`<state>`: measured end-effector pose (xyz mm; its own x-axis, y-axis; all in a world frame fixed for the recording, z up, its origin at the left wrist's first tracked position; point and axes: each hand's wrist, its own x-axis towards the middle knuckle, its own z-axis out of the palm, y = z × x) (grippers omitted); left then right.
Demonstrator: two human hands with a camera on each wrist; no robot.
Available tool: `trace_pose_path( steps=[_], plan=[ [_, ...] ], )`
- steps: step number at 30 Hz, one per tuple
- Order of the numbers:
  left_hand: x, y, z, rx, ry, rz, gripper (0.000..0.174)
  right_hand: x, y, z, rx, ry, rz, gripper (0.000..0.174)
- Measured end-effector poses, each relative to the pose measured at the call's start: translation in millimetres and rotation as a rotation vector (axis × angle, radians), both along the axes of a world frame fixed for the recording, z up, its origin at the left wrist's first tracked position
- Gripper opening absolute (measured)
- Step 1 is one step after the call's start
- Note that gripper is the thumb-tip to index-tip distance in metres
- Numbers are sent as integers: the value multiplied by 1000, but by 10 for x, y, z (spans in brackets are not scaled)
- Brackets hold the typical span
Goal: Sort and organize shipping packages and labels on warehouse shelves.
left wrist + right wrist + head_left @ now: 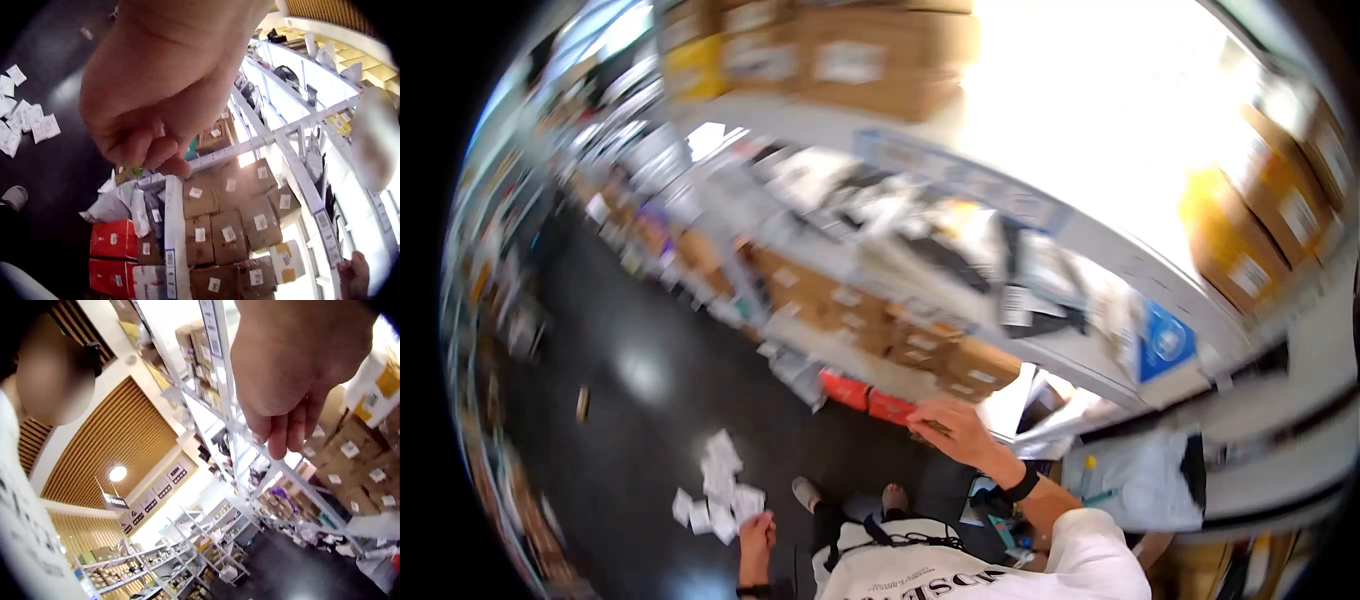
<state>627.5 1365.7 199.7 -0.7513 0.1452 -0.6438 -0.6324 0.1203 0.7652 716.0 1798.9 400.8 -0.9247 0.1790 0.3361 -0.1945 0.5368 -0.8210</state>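
My left hand (pixel 757 540) hangs low beside my body, its fingers loosely curled with nothing visible in them. In the head view it overlaps the edge of several white packets (pixel 722 485) scattered on the floor. The left wrist view shows the same hand (pixel 156 119) from behind, above shelves of cartons (pixel 228 234). My right hand (pixel 960 432) is held out in front of the shelf, close to the red boxes (pixel 850 390) and brown cartons (pixel 980 368) in this view. Its fingers (pixel 278 437) point down, relaxed, in the right wrist view.
A long rack (pixel 1100 250) with bagged goods runs along the front. Yellow-taped cartons (pixel 1240 255) stand on its upper shelf. At right is a grey plastic bag (pixel 1135 480). A small tan object (pixel 582 404) lies on the dark floor (pixel 630 330); another rack lines the far left.
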Motion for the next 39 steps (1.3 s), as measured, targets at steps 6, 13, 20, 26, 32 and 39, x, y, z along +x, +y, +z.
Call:
trace_pose_path(
  steps=[6,13,20,26,32,39],
  plan=[
    [658,-833,266,-9,54,261,35,-190,-1057,-812,-187,-411,111,15],
    [1846,-2420,-385,210,-112,879,10,-979,-2556,-1129,-87,-582,422,13],
    [2173,-3234,-480,159,-179,1098,25,-1553,-3910,-1334,-200,-294,550,19],
    [1799,-3542,-583,140,-207,902,31,-1883,-4085,-1677,-118,-601,648,19],
    [1076,-3711,-517,18,-257,847,26,-2611,-3761,-2433,190,-1094,617,12],
    [78,-4136,-97,-221,-384,761,19,-3311,-3328,-3578,-86,-1174,280,11]
  ],
)
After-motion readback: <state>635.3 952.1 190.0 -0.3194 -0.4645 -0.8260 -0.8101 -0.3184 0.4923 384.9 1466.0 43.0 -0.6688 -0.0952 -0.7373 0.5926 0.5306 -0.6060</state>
